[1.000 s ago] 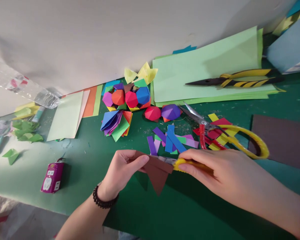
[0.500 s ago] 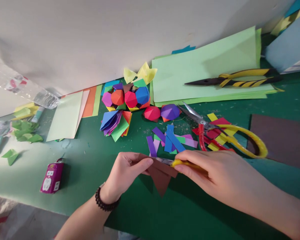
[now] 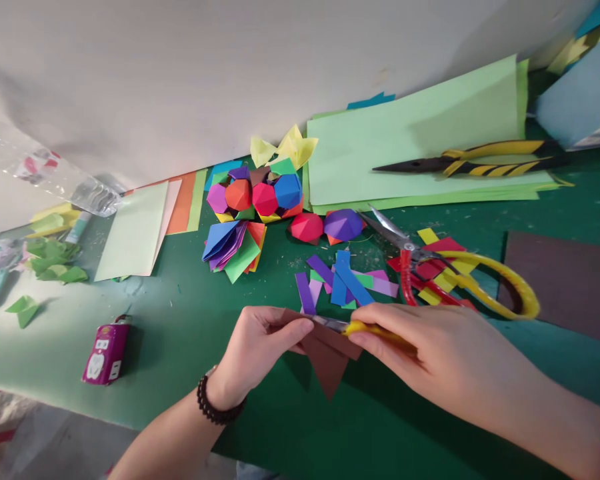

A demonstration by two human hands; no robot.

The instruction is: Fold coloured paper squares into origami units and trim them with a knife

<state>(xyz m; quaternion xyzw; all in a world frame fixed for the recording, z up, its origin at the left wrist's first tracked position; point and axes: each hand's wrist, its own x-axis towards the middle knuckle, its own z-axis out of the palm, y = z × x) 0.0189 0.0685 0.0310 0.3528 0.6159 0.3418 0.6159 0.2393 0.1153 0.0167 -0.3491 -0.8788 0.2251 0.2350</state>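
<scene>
Head view: left hand (image 3: 260, 353) is closed on folded brown paper (image 3: 330, 357); right hand (image 3: 445, 360) is clamped around a yellow-handled metal-bladed tool (image 3: 370, 329), its blade held against the fold. Coloured paper strips (image 3: 347, 287) and yellow-handled scissors (image 3: 495, 280) are laid just beyond, on the green desk (image 3: 190, 333).

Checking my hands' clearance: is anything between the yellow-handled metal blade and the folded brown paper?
Nothing visible: the yellow-handled metal blade in the right hand touches the folded brown paper, which the left hand pinches.
</scene>
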